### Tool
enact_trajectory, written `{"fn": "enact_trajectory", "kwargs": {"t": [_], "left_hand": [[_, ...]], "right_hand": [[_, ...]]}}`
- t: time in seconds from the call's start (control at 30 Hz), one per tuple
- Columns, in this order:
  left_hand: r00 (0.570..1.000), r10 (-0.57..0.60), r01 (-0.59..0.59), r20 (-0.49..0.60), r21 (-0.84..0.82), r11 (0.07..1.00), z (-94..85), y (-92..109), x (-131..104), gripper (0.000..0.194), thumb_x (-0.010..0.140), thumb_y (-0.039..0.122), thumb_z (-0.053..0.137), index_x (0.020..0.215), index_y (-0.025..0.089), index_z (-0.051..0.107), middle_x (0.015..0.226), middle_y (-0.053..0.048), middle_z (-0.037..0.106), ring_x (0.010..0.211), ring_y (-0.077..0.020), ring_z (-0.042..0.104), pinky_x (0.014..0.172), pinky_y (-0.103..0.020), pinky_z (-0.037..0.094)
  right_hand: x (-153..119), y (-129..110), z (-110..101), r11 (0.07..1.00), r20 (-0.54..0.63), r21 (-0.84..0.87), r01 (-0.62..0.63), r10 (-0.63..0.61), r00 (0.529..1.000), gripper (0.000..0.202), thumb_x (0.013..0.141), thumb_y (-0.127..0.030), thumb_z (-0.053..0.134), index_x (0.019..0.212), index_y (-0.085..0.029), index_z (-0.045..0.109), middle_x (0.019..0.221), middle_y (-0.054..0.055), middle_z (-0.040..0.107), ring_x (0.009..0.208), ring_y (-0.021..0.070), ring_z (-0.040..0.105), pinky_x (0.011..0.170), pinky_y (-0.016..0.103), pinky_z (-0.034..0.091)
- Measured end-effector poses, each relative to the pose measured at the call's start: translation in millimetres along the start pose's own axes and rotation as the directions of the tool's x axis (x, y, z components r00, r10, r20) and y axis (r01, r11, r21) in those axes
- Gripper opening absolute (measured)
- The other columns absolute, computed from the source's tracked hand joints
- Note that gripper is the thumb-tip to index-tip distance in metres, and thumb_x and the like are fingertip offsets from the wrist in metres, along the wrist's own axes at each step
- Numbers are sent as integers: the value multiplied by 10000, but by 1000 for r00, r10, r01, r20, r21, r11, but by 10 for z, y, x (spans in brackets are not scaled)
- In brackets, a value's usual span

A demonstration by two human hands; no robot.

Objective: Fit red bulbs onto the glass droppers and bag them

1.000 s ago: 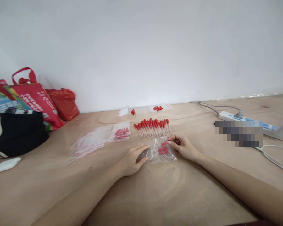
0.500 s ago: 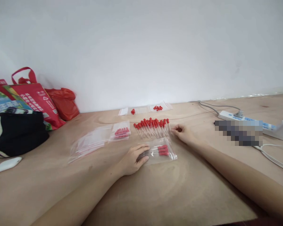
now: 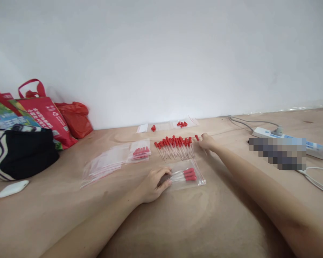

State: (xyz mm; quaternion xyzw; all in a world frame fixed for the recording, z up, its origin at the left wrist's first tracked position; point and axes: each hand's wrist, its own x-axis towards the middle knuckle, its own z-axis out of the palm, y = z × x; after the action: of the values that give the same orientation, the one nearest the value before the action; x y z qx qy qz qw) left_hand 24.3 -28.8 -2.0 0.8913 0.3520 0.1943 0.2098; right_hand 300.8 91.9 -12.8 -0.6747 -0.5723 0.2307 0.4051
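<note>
My left hand (image 3: 157, 182) is closed on the left end of a clear zip bag (image 3: 177, 185), thumb and fingers pinching it. Inside that bag lie red-bulbed droppers (image 3: 190, 174), their clear stems pointing to the left hand. Beyond it a row of loose droppers (image 3: 174, 143) lies side by side, red bulbs away from me. At the right end of the row my right hand (image 3: 207, 142) pinches one dropper (image 3: 197, 137), its red bulb sticking up past the fingers and its stem mostly hidden.
Left of the row are filled bags (image 3: 140, 152) and a fan of flat zip bags (image 3: 104, 163). Loose red bulbs (image 3: 182, 124) lie near the wall. Shopping bags (image 3: 47, 118) and a black bag (image 3: 29, 152) stand left; a power strip (image 3: 261, 133) with cables lies right.
My right hand has lifted a dropper from the right end of the row and raised it slightly. My left hand stays on the bag. The view has shifted a little.
</note>
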Motion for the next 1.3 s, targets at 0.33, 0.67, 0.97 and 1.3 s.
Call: {"fn": "enact_trajectory", "kwargs": {"t": [0.33, 0.67, 0.97, 1.3], "left_hand": [[1000, 25, -25, -3, 34, 999, 18, -43, 22, 259, 820, 277, 445, 1062, 186, 466, 1131, -75, 529, 1050, -194, 485, 902, -346, 380], [1000, 6, -5, -19, 41, 999, 22, -21, 22, 275, 816, 287, 451, 1073, 191, 467, 1141, -74, 527, 1050, -201, 487, 903, -359, 384], [1000, 10, -10, -19, 30, 999, 12, -11, 15, 324, 818, 281, 454, 1130, 199, 432, 1139, -60, 526, 1022, -193, 495, 881, -344, 396], [1000, -2, 3, -12, 24, 1000, 19, -11, 26, 321, 820, 290, 452, 1129, 206, 443, 1157, -62, 521, 1039, -205, 489, 893, -355, 386]], "right_hand": [[-885, 203, -216, 786, -128, 619, 2, 99, 987, 742, 609, -325, 621, 1230, -173, 243, 552, -69, 513, 481, 125, 532, 468, 257, 455], [-1034, 76, -72, 715, -85, 699, 11, 68, 994, 604, 583, -426, 662, 1051, -224, 337, 584, -70, 525, 528, 126, 569, 535, 282, 497], [-1252, -75, 52, 697, 127, 710, -99, 11, 992, 417, 684, -516, 525, 917, -226, 335, 628, -66, 563, 362, 67, 476, 359, 207, 402], [-1258, -136, 75, 750, 332, 635, -185, -49, 942, 392, 581, -465, 645, 797, -178, 486, 526, -51, 561, 326, 53, 426, 313, 176, 321]]}}
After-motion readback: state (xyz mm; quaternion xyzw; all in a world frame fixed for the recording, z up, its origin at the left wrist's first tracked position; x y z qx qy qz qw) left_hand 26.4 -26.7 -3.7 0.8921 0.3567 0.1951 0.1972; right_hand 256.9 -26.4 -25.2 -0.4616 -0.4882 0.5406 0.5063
